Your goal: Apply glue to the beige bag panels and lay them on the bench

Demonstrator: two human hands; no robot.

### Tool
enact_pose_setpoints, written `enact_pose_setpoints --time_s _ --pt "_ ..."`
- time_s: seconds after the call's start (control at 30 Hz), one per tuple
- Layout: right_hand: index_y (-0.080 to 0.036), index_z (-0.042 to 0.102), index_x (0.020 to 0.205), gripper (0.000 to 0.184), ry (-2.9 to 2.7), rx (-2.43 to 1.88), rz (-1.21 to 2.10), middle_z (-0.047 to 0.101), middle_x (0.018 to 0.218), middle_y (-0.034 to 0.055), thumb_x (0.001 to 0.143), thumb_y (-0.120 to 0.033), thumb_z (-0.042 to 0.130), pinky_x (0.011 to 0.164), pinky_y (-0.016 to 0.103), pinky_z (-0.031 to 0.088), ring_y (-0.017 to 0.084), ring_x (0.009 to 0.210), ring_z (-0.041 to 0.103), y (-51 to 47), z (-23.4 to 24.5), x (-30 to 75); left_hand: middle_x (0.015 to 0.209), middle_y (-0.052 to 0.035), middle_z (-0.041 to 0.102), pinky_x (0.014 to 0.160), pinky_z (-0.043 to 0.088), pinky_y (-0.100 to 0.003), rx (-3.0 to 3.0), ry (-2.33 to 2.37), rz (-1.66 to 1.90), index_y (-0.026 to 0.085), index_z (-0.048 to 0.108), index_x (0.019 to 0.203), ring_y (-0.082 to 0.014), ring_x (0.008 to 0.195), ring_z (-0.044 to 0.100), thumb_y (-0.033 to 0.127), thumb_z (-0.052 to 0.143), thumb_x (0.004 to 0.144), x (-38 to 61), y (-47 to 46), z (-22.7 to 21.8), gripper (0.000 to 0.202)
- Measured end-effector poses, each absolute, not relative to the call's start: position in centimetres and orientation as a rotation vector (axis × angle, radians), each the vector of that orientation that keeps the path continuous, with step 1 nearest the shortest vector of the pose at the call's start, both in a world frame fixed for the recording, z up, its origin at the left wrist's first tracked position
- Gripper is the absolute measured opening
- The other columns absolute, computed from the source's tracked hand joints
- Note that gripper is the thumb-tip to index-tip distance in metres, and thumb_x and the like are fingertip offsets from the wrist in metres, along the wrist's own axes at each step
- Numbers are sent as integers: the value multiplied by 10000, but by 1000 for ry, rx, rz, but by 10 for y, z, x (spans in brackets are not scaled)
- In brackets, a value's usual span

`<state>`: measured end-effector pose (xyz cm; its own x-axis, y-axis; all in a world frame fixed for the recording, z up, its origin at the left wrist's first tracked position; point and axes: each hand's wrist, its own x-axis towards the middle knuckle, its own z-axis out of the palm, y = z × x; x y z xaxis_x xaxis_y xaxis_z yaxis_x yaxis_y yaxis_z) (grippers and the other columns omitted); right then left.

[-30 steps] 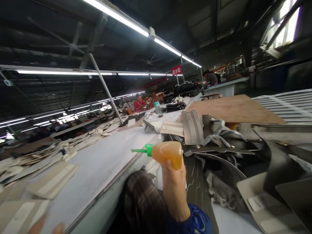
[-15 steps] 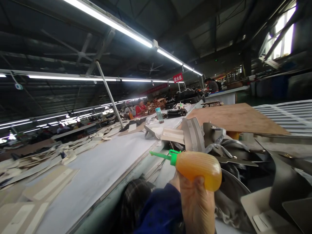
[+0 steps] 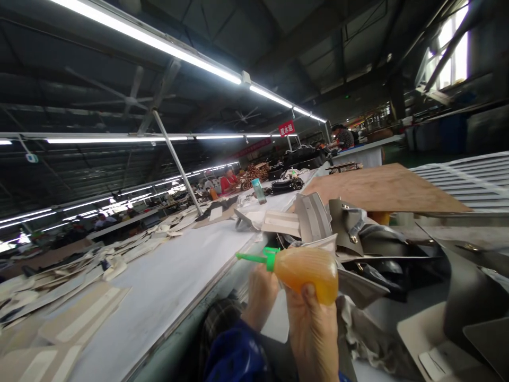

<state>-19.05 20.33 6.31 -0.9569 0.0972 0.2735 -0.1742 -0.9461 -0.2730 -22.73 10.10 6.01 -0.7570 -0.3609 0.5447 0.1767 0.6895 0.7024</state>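
My right hand (image 3: 314, 318) is wrapped round a squeeze bottle (image 3: 308, 268) of amber liquid with a green nozzle (image 3: 254, 258) and cap. The bottle lies nearly level, its nozzle pointing left. Behind the nozzle is my left hand (image 3: 260, 292), its fingers closed and partly hidden by the bottle; what they hold, if anything, cannot be made out. A pale flat piece (image 3: 278, 318) shows between my wrists. Just behind the bottle rises the edge of a beige panel (image 3: 328, 242). Grey-brown bag panels (image 3: 314, 215) are heaped beyond it.
A long white-topped table (image 3: 159, 276) runs along my left, with beige cut pieces (image 3: 87, 313) on it. Dark panels with metal fittings (image 3: 353, 233) pile up on my right. Farther off are a brown board (image 3: 382, 188), a teal-capped bottle (image 3: 258, 191) and a person in red (image 3: 228, 182).
My left hand has come into view from behind the sleeve and bottle. The squeeze bottle and my right hand have shifted slightly left. A beige panel edge now shows behind the bottle.
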Motion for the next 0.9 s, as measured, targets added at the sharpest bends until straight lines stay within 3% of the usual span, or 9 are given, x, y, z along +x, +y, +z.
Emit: enact_pose_setpoints --time_s 0.17,0.27,0.37,0.47,0.53,0.6,0.8,0.9 --pt "-221 574 1286 640 -531 391 2921 633 1249 97 713 -389 807 1123 495 402 234 1104 630 198 62 -200 782 -49 626 764 405 -388 355 -2192 -888 197 552 829 -244 776 571 185 508 784 -202 67 55 65" --pt "-212 581 1284 636 -526 339 2882 621 1262 85 719 -392 810 1167 551 323 248 1147 605 199 61 -211 783 -13 601 742 427 -358 439 -2171 -936 164 539 1119 -224 745 576 235 522 794 -188 46 47 333" --pt "-190 613 1254 591 -505 306 2862 633 1231 85 741 -420 797 1171 568 315 243 1135 610 203 60 -221 968 -83 657 880 439 -392 496 -2154 -971 113 514 1311 -261 907 622 262 525 803 -175 25 41 530" --pt "-190 621 1261 553 -498 292 2845 644 1208 79 774 -399 779 1172 562 322 226 1116 623 207 59 -226 1172 -180 667 987 397 -434 527 -2195 -1017 72 630 1226 -337 1116 599 247 556 778 -157 10 40 486" --pt "-188 619 1269 541 -506 297 2828 650 1201 78 792 -395 765 1167 545 342 217 1109 631 208 59 -226 1043 -145 726 911 430 -410 495 -2279 -1092 107 738 994 -345 1040 639 209 589 735 -141 5 38 316" --pt "-193 619 1272 538 -522 314 2831 651 1205 75 797 -403 759 1161 522 361 208 1108 634 207 59 -224 858 -94 738 809 442 -376 474 -2301 -1169 138 749 816 -313 897 664 207 600 734 -126 2 34 184" --pt "-245 651 1217 467 -540 344 2910 645 1238 51 793 -406 762 1159 506 368 201 1176 608 195 64 -213 858 -65 691 693 475 -308 536 -1804 -1357 144 588 1021 -197 766 595 524 545 884 -100 10 9 406" --pt "-282 656 1204 474 -525 363 2984 635 1257 35 770 -427 777 1136 514 394 188 1155 611 186 68 -204 883 -33 685 695 498 -279 471 -1342 -1544 186 544 1016 -168 786 607 519 663 834 -96 30 7 399"
